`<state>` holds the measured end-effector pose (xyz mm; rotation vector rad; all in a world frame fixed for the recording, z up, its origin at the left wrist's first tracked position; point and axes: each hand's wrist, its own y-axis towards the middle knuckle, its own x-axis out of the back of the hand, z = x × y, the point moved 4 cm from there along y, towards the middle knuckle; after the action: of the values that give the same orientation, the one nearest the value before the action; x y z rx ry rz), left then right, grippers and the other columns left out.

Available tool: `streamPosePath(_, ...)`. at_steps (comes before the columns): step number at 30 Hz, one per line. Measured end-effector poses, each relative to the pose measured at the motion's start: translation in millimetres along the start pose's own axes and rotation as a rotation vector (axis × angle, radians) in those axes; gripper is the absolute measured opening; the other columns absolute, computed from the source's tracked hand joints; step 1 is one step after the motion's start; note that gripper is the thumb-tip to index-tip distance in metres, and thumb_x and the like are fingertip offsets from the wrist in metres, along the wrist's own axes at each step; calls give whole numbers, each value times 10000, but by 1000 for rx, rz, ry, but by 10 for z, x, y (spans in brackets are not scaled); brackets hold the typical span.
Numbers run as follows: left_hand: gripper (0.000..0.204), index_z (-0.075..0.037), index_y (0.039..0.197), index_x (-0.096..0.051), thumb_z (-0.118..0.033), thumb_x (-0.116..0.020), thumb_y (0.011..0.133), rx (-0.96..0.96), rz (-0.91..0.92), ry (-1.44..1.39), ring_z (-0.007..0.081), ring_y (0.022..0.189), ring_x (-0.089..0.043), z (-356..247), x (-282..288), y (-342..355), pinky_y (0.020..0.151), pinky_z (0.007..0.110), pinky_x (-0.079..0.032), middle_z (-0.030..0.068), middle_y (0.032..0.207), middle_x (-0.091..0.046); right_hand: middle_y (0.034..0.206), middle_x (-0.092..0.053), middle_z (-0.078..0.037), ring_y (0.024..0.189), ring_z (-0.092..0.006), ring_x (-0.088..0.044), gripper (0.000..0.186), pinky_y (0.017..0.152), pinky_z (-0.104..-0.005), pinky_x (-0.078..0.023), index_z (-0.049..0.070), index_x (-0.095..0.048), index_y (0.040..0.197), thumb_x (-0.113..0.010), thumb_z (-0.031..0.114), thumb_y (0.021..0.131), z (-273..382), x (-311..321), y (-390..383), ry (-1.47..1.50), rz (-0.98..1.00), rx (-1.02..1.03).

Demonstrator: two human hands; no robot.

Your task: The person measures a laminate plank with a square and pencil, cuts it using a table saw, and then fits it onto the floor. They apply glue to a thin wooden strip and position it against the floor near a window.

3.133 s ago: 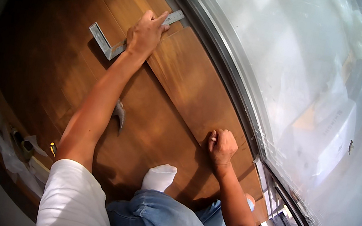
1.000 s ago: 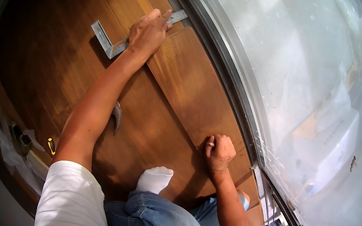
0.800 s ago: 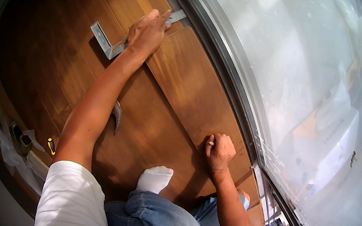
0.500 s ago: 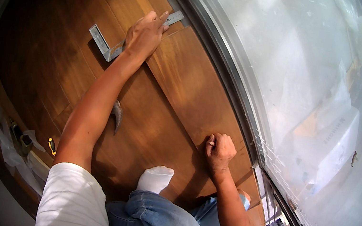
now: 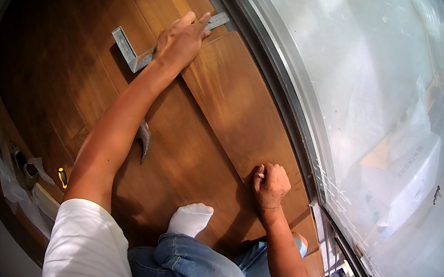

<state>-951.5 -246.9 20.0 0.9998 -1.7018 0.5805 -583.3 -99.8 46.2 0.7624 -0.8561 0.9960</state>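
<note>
My left hand (image 5: 180,41) presses a metal try square (image 5: 126,49) against the wooden floor planks, its fingers over the blade. The blade's end shows past my fingertips, beside the window track, and the thick stock lies to the left of my wrist. Under the square is the end of a loose-looking plank (image 5: 229,98) that runs along the track. My right hand (image 5: 271,186) rests closed on the near part of this plank. Whatever its fingers hold, if anything, is hidden. A curved metal claw (image 5: 143,139), partly behind my left forearm, lies on the floor.
A dark metal track (image 5: 279,83) and a glass panel (image 5: 359,103) bound the right side, with plastic-wrapped material behind the glass. At the left lie a yellow and black screwdriver handle (image 5: 62,177) and clear plastic wrapping (image 5: 12,184). My socked foot (image 5: 190,219) stands in front.
</note>
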Motion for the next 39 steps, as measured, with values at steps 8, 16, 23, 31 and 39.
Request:
streamPosePath(8, 393, -202, 1360, -649, -251, -658, 970, -31, -31, 3, 266, 857, -628, 20, -23, -13, 739, 398, -515, 85, 905, -558, 689, -512, -98, 618, -292, -546, 129, 557, -396, -448, 65, -596, 831, -720, 47, 799, -18, -11, -23, -12, 5, -1)
streamPosePath(16, 402, -210, 1365, -642, -270, -662, 968, -19, -13, 6, 273, 860, -631, 11, -9, -11, 744, 406, -519, 82, 921, -563, 687, -512, -101, 615, -292, -543, 128, 555, -400, -447, 62, -597, 821, -722, 45, 806, 13, 16, 5, -4, -3, 10)
streamPosePath(23, 401, -238, 1373, -630, -294, -647, 976, 27, 17, -62, 314, 850, -624, 223, 230, -170, 763, 424, -524, 112, 932, -554, 700, -521, -103, 628, -298, -550, 125, 567, -402, -452, 65, -597, 829, -717, 39, 809, -20, -8, -22, 2, -6, -1)
streamPosePath(31, 437, -202, 1330, -654, -173, -726, 901, 25, 61, -201, 260, 762, -614, 416, 583, -1176, 692, 388, -523, 69, 896, -537, 703, -521, -97, 625, -291, -550, 111, 561, -395, -451, 67, -594, 847, -701, 46, 829, -22, -29, -56, -17, -21, 17)
streamPosePath(39, 444, -229, 1335, -652, -171, -718, 899, -34, 32, -153, 266, 739, -612, 428, 502, -1232, 659, 410, -528, 72, 862, -525, 705, -526, -104, 626, -294, -553, 88, 560, -398, -449, 68, -598, 848, -684, 51, 854, -4, -67, -76, -9, -35, 46)
